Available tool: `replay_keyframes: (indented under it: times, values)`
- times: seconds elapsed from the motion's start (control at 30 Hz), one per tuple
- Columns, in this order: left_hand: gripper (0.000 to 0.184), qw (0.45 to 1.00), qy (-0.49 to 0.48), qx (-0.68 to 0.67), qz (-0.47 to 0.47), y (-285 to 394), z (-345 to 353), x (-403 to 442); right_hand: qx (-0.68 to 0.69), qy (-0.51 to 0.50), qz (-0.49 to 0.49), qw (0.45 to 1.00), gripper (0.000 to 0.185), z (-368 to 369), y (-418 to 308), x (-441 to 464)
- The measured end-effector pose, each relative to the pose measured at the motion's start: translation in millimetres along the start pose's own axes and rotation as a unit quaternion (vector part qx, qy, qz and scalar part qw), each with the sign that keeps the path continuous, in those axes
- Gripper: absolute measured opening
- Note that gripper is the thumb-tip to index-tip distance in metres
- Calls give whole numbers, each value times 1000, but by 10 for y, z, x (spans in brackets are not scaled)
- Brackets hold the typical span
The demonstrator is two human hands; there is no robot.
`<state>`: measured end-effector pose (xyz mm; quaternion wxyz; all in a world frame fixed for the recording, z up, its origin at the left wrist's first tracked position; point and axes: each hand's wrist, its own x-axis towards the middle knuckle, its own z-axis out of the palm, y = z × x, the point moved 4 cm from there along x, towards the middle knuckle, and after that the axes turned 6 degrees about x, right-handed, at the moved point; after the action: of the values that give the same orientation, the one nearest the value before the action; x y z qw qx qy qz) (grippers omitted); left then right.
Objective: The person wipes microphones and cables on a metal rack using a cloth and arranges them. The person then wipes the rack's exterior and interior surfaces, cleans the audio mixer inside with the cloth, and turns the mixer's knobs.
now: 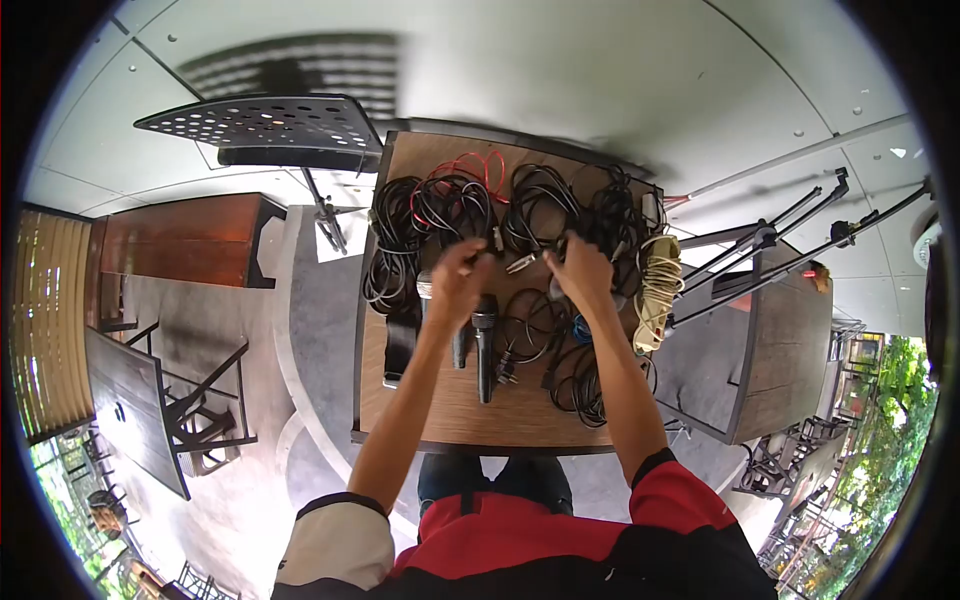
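Observation:
My left hand (462, 280) is over the middle of the wooden table, above the microphones, its fingers bent and blurred. My right hand (582, 270) is closed at the lower end of a coiled black cable (540, 200), near a silver plug (521, 263). A black microphone (484, 350) lies below my left hand, with a second one (459, 350) beside it. Black cables with a red one (497, 175) lie at the upper left. A cream cable bundle (658, 290) sits by the right edge. Smaller black coils (578, 390) lie near the front.
The wooden table (500, 432) stands against a pale wall. A black music stand (270, 125) is at the back left, and microphone stands (770, 240) are at the right. A brown cabinet (185, 240) and a second table (790, 340) are farther out.

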<state>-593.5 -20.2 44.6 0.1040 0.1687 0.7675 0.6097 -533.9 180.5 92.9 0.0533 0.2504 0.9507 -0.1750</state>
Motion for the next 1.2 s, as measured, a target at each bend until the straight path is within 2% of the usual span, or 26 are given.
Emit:
replay_keyframes:
  times: [0.03,0.07,0.1,0.13,0.2,0.23,0.3,0.37,0.4,0.5,0.57,0.7,0.73,0.83,0.9,0.93,0.97,1.03,1.13,1.2]
  values:
    - [39,998,27,49,-22,94,-254,31,18,39,-37,998,41,-75,-92,20]
    - [37,976,123,168,59,130,-471,62,36,79,-73,994,42,-133,-174,45]
    - [37,954,151,251,67,247,-659,107,67,68,-111,989,33,-128,-322,66]
    - [48,930,158,324,75,171,-785,191,84,69,-149,983,32,-48,-477,92]
    - [66,911,99,400,1,-75,-892,337,111,56,-198,972,34,146,-816,109]
    - [87,906,17,416,-72,-267,-880,391,90,37,-202,974,39,320,-935,140]
    - [97,871,-6,484,-89,-415,-805,424,71,51,-225,970,58,647,-1100,217]
    - [100,862,-8,494,-108,-450,-755,465,20,74,-216,973,65,772,-1202,249]
    - [100,861,-5,494,-121,-472,-724,470,-18,49,-195,979,75,845,-1203,279]
    - [94,857,-7,499,-127,-427,-718,429,-60,70,-233,968,81,914,-1237,282]
    - [91,860,-1,494,-127,-458,-749,410,-82,41,-223,971,87,903,-1239,302]
    - [83,876,51,465,-120,-503,-769,443,-52,75,-238,967,75,859,-1054,251]
    - [82,879,64,455,-129,-519,-788,454,-40,69,-240,967,66,764,-1053,201]
    - [79,880,79,449,-134,-504,-809,474,-15,103,-309,945,58,626,-945,21]
    - [77,881,97,442,-141,-498,-796,492,-55,49,-337,939,54,620,-856,-72]
    - [76,880,101,443,-143,-511,-790,498,-68,34,-326,942,45,596,-863,-106]
    - [76,878,106,444,-145,-528,-795,499,-70,35,-326,942,45,540,-873,-100]
    - [79,874,100,454,-142,-545,-803,491,-14,-76,-300,951,39,448,-925,-47]
    - [80,866,105,469,-135,-555,-784,483,45,67,-315,946,45,182,-1187,400]
    - [80,863,109,478,-125,-546,-778,470,-18,174,-330,928,53,212,-1361,788]
